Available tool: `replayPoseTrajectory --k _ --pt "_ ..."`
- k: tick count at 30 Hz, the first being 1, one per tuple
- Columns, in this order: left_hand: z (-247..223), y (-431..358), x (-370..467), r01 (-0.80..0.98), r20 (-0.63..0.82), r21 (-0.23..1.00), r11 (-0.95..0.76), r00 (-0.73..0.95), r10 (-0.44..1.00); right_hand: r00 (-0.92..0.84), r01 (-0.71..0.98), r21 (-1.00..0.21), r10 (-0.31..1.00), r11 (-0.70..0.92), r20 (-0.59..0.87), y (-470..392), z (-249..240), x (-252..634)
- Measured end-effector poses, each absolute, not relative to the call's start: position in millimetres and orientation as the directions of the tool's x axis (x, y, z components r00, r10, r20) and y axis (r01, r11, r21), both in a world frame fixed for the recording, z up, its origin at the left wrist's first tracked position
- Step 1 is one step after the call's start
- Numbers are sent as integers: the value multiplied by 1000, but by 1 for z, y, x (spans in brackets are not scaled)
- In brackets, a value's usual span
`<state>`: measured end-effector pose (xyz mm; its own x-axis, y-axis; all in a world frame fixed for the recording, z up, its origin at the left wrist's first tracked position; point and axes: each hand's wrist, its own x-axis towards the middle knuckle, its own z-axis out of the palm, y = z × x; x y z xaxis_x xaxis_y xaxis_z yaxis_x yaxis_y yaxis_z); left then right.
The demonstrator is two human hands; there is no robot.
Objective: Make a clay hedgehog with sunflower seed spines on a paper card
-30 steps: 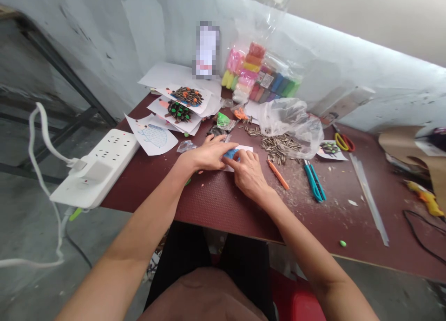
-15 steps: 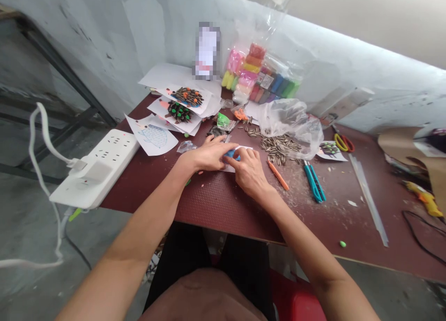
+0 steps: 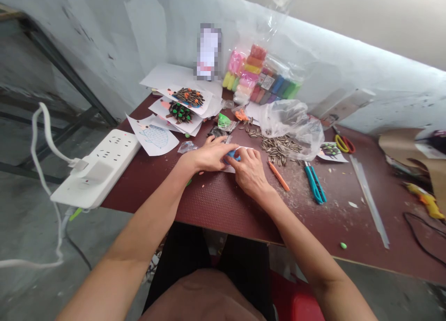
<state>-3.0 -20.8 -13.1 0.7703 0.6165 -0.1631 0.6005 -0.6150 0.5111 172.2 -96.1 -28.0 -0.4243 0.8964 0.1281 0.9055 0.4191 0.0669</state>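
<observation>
Head view: blue clay (image 3: pixel 231 154) lies between the left hand (image 3: pixel 212 154), fingers apart, and right hand (image 3: pixel 250 172), fingers bent, grip unclear.

Left hand (image 3: pixel 211 154) and right hand (image 3: pixel 249 170) against blue clay (image 3: pixel 232 156) over white paper (image 3: pixel 230 169), seeds (image 3: pixel 278 147) nearby on the tabletop (image 3: pixel 216 202)

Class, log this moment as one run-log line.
left hand: at blue material; right hand: fingers at blue material; white paper: beneath; seeds: piled nearby
</observation>
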Motion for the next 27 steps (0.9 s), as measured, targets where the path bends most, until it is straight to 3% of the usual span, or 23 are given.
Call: replayPoseTrajectory --k 27 --pt "-10 -22 -2 621 -189 495 -608 760 622 -372 924 -52 922 379 111 -106 -31 169"
